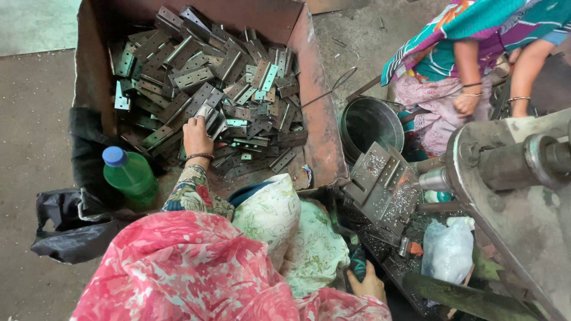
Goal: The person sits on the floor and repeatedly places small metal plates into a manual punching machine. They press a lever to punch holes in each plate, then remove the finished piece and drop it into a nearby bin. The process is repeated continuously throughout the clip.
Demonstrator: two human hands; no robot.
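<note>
My left hand (197, 134) reaches into a rusty metal bin (321, 128) and its fingers close around a small stack of flat metal hinge plates (207, 114). Many more grey plates with holes (232, 77) lie piled in the bin around it. My right hand (367, 282) rests low at my side near the base of a machine, fingers curled, and I cannot see anything in it. A red floral cloth covers my lap and hides my right arm.
A green plastic bottle with a blue cap (129, 176) stands by the bin's left corner, next to black bags (74, 229). A metal bucket (370, 123) and a press machine (505, 196) stand to the right. Another person (470, 53) sits at the upper right.
</note>
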